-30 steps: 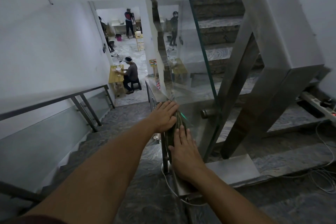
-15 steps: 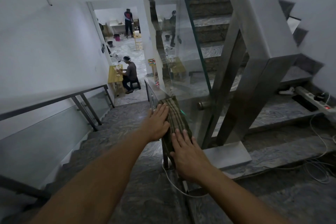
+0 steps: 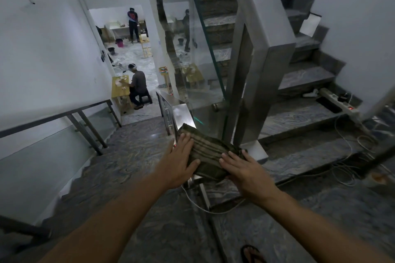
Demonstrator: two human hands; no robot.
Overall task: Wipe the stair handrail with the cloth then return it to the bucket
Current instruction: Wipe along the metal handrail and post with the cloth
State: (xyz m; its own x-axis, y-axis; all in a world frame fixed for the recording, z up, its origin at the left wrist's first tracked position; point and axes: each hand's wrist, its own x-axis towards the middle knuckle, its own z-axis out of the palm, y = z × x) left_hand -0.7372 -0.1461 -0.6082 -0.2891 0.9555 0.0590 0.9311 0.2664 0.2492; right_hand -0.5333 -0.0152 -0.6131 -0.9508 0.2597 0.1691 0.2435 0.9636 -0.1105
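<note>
A dark olive striped cloth [image 3: 208,150] lies spread over the near end of the shiny steel handrail [image 3: 180,113] that runs down the lower stair flight. My left hand [image 3: 181,156] presses flat on the cloth's left side, thumb under its edge. On the cloth's right end rests my right hand [image 3: 245,168], fingers spread. Both hands hold the cloth against the rail. No bucket shows close to me.
A glass panel [image 3: 201,66] and a steel post [image 3: 239,74] rise behind the rail. Stairs go up at right, with a power strip [image 3: 339,102] and loose white cables [image 3: 350,151]. Stairs descend at left beside a wall rail [image 3: 53,117]. Two persons and small buckets [image 3: 119,42] are far below.
The cloth has been drawn toward me along the rail and now lies spread wider. Both hands moved nearer and further apart. The view shifted right.
</note>
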